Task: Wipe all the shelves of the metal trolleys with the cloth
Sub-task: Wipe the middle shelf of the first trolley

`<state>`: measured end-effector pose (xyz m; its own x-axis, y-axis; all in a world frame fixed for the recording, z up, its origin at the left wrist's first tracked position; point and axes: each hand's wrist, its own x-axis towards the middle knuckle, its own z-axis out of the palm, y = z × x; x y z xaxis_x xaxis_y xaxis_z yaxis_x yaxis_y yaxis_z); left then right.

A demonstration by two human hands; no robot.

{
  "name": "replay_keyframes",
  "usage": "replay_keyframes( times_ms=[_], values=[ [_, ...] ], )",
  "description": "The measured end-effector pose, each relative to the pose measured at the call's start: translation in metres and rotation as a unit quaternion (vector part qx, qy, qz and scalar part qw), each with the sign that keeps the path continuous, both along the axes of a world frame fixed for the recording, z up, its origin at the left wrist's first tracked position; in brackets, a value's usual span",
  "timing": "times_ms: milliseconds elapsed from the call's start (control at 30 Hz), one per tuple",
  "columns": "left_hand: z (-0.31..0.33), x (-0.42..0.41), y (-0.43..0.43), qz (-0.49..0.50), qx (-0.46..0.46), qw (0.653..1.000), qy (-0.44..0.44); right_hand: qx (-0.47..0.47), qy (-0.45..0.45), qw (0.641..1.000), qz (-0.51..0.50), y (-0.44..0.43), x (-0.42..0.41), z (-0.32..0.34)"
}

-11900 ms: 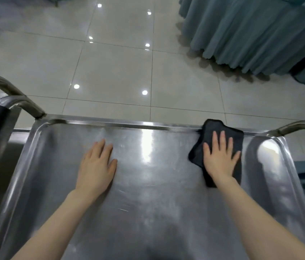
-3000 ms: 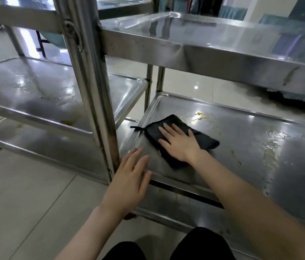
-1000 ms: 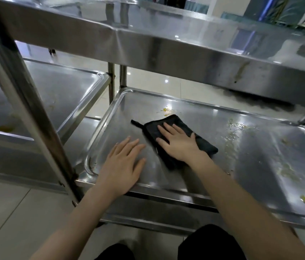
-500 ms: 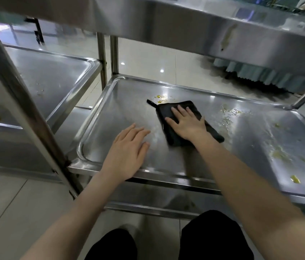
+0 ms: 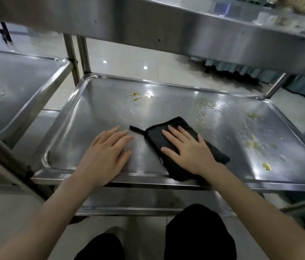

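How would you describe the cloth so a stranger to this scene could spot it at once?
Start at the central steel trolley shelf spattered with yellowish spills. Near its front edge, the right hand lies flat on the cloth. It is the only black, soft thing on the steel, with a thin tab pointing toward the left hand.

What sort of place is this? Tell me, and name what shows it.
Likely a banquet hall or restaurant service area: steel trolleys with food-smeared shelves, a glossy tiled floor, and a teal skirted table behind.
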<state>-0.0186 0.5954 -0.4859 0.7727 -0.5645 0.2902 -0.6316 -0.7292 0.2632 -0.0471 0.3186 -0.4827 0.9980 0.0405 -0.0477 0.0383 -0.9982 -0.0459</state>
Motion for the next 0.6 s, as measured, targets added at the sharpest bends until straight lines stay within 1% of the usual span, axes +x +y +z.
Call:
replay_keyframes(
  times_ms=[133, 200, 233, 300, 333, 400, 467, 533, 600],
  values=[
    [0.000, -0.002, -0.013, -0.002, -0.037, 0.999, 0.028, 0.018, 0.060, 0.993, -0.104, -0.022, 0.082, 0.007],
    [-0.002, -0.004, -0.031, -0.016, -0.035, 0.999, 0.035, 0.018, 0.076, 0.988, -0.131, -0.021, 0.100, 0.009],
    [-0.003, -0.004, -0.041, -0.023, -0.034, 0.999, 0.034, 0.017, 0.080, 0.988, -0.128, -0.019, 0.100, 0.009],
    [-0.001, -0.004, -0.061, -0.039, -0.043, 0.998, 0.030, 0.024, 0.080, 0.992, -0.090, -0.019, 0.073, 0.008],
    [0.000, -0.004, -0.071, -0.046, -0.053, 0.997, 0.027, 0.020, 0.066, 0.995, -0.067, -0.021, 0.048, 0.006],
    [0.003, -0.003, -0.091, -0.051, -0.062, 0.996, 0.026, 0.001, 0.009, 0.999, -0.035, -0.027, -0.013, 0.000],
    [0.005, -0.002, -0.111, -0.055, -0.052, 0.997, 0.034, -0.003, 0.002, 1.000, -0.031, -0.035, -0.063, -0.001],
    [0.003, -0.004, -0.128, -0.063, -0.039, 0.996, 0.042, 0.004, 0.018, 0.999, -0.031, -0.046, -0.078, -0.001],
    [-0.002, -0.009, -0.136, -0.070, -0.019, 0.997, 0.037, 0.005, 0.022, 0.999, -0.044, -0.057, -0.058, 0.000]
  ],
)
